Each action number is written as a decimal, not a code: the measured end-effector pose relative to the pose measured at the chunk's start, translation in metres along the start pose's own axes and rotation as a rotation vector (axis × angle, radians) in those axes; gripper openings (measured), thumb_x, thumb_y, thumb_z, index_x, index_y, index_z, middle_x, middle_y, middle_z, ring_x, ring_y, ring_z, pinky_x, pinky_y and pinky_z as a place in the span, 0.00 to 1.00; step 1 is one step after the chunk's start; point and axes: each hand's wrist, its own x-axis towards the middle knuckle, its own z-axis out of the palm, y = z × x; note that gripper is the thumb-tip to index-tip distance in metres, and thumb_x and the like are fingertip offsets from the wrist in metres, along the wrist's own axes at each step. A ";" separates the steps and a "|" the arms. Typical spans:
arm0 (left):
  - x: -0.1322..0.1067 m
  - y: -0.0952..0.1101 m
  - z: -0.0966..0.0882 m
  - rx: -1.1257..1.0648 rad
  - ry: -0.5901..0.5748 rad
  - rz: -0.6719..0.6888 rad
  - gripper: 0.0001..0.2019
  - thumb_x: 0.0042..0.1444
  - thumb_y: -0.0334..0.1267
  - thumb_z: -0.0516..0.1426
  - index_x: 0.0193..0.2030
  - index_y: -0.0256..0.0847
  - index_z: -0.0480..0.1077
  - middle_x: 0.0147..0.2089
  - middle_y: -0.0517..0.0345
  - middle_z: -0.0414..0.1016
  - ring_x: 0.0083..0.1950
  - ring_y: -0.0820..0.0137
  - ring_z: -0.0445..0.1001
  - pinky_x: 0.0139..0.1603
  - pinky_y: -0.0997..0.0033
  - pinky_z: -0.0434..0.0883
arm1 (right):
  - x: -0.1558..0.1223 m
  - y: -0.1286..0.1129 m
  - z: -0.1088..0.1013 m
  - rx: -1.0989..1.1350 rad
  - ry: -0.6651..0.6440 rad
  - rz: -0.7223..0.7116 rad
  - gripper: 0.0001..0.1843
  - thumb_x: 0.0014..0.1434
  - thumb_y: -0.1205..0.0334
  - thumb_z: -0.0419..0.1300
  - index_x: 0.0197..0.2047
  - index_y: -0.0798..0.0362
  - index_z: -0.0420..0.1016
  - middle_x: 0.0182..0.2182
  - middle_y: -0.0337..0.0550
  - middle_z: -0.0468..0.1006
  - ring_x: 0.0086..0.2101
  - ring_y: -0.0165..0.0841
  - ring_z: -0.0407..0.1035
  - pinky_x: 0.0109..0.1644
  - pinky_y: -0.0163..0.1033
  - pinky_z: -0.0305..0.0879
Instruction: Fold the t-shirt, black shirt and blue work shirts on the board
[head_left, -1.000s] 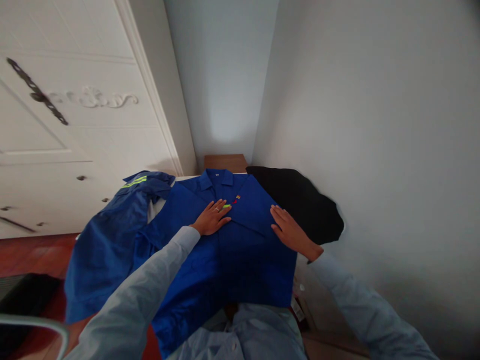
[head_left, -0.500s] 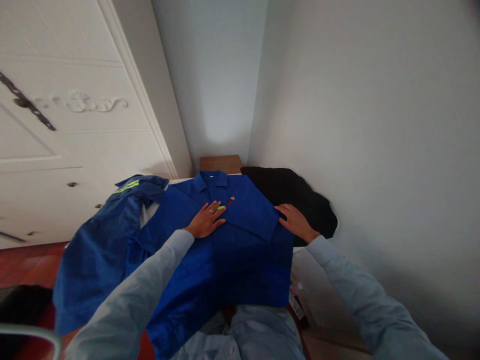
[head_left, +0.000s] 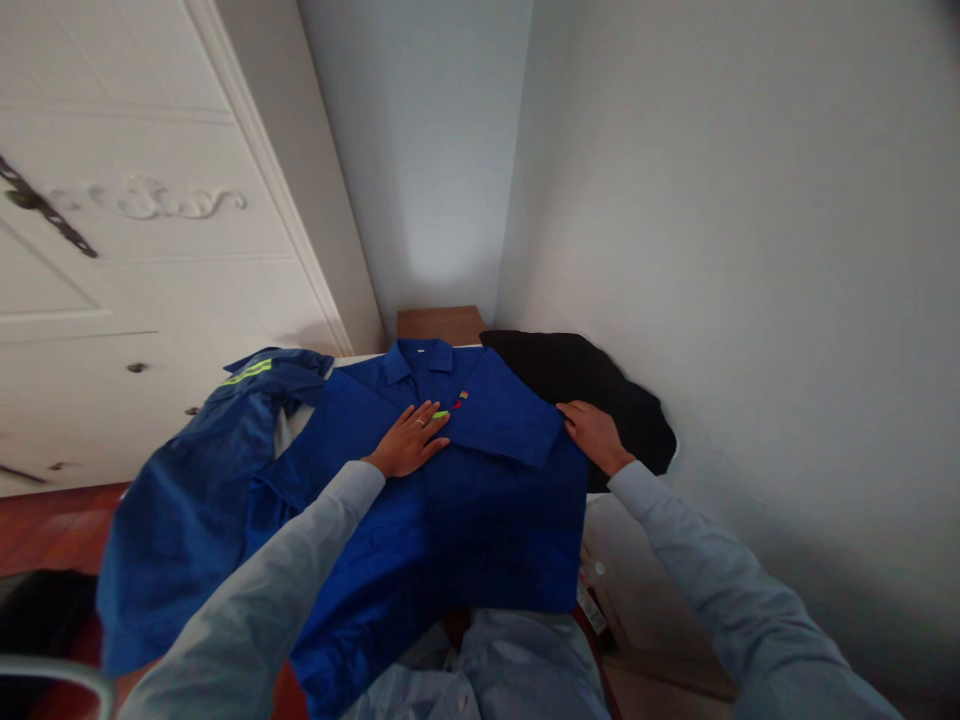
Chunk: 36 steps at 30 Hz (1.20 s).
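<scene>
A blue short-sleeved work shirt (head_left: 487, 520) lies spread out, collar at the far side, with a small red and yellow emblem on its chest. My left hand (head_left: 409, 440) rests flat on the chest, fingers spread, beside a bright yellow-green strip partly covered by the fingertips. At the right, my right hand (head_left: 596, 435) has its fingers closed on the outer edge of the shirt's sleeve; the thumb is mostly hidden. Left of the shirt hangs another blue work garment (head_left: 187, 490) with yellow-green stripes, apart from both hands.
Black cloth (head_left: 577, 380) lies behind my right hand, against the grey wall (head_left: 735, 250). A white cabinet (head_left: 150, 280) stands at the left, and a brown wooden box (head_left: 441, 325) sits in the corner. A pale curved rail (head_left: 60, 668) shows at lower left.
My right hand has shifted slightly and its fingers have closed on the sleeve edge, where a gap showed before. My left hand stays on the chest. The view has shifted slightly.
</scene>
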 end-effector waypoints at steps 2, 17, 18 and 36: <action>0.000 0.000 0.001 -0.009 0.018 0.000 0.31 0.71 0.58 0.41 0.73 0.46 0.60 0.76 0.47 0.55 0.78 0.56 0.51 0.75 0.46 0.50 | -0.005 0.007 0.002 0.036 0.036 0.005 0.20 0.66 0.65 0.52 0.55 0.49 0.80 0.46 0.50 0.83 0.46 0.43 0.76 0.47 0.45 0.73; -0.001 0.003 -0.002 -0.017 0.015 -0.006 0.32 0.71 0.59 0.40 0.73 0.44 0.60 0.76 0.46 0.57 0.78 0.55 0.50 0.76 0.47 0.50 | -0.012 0.002 0.010 0.154 0.176 0.136 0.16 0.65 0.57 0.53 0.49 0.52 0.79 0.45 0.53 0.82 0.46 0.46 0.74 0.53 0.52 0.71; -0.001 0.003 -0.002 -0.018 0.018 -0.005 0.32 0.71 0.59 0.41 0.73 0.44 0.60 0.76 0.47 0.57 0.78 0.56 0.50 0.76 0.47 0.50 | -0.011 0.001 0.011 0.158 0.174 0.130 0.17 0.65 0.57 0.54 0.50 0.52 0.78 0.45 0.53 0.81 0.47 0.47 0.74 0.54 0.53 0.71; -0.002 0.004 -0.004 -0.038 0.014 -0.005 0.32 0.71 0.59 0.41 0.73 0.46 0.59 0.77 0.47 0.55 0.78 0.56 0.51 0.76 0.47 0.49 | -0.009 -0.006 0.019 0.259 0.289 0.119 0.16 0.60 0.67 0.52 0.42 0.49 0.82 0.39 0.50 0.81 0.44 0.46 0.74 0.52 0.53 0.71</action>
